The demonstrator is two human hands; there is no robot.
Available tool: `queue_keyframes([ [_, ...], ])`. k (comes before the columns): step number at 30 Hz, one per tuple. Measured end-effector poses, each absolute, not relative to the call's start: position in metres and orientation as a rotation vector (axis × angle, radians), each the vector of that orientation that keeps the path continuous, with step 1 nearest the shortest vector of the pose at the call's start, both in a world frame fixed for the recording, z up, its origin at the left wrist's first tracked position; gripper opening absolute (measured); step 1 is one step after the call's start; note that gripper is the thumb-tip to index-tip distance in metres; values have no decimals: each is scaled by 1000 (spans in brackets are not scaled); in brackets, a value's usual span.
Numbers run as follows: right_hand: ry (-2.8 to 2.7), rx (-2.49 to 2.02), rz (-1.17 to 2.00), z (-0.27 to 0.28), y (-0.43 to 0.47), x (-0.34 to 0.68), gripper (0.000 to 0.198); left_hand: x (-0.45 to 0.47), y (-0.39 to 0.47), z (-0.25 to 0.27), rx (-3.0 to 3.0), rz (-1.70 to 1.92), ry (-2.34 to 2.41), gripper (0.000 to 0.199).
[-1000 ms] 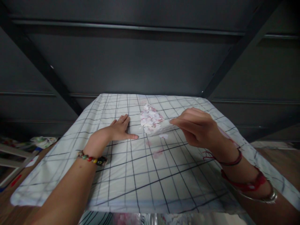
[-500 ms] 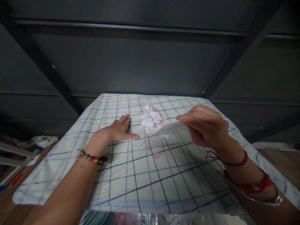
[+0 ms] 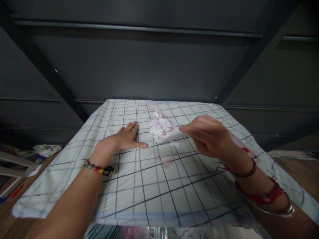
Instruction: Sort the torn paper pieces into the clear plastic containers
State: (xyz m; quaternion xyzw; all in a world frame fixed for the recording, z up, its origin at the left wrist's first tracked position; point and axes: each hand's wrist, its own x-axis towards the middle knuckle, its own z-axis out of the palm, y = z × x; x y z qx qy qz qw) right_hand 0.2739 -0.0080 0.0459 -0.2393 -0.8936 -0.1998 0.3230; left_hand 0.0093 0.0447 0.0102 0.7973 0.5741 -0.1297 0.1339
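Observation:
A heap of small torn paper scraps (image 3: 160,123), white with pink patches, lies in the middle of the checked cloth. My right hand (image 3: 208,136) is closed in a pinch on a thin white sheet of paper (image 3: 174,135), whose far edge touches the heap's near right side. The sheet is slightly blurred, and my fingers hide part of it. My left hand (image 3: 128,136) rests flat on the cloth left of the heap, fingers spread, holding nothing. One loose scrap (image 3: 174,144) lies just below the sheet.
The white checked cloth (image 3: 154,186) covers the table, with a faint pink stain (image 3: 167,162) near the middle. A dark panelled wall (image 3: 139,66) stands behind. Something pink and red (image 3: 240,142) shows behind my right wrist. A pale frame (image 3: 15,166) stands at lower left.
My right hand has moved left with the sheet, which now sits closer against the heap. A pink and red thing has come into view behind that wrist. My left hand stays put.

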Motion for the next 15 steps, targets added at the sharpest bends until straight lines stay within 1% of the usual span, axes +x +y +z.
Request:
queue_keyframes([
  [15, -2355, -495, -268, 47, -13, 269, 26, 10, 44, 11, 2312, -400, 1647, 112],
])
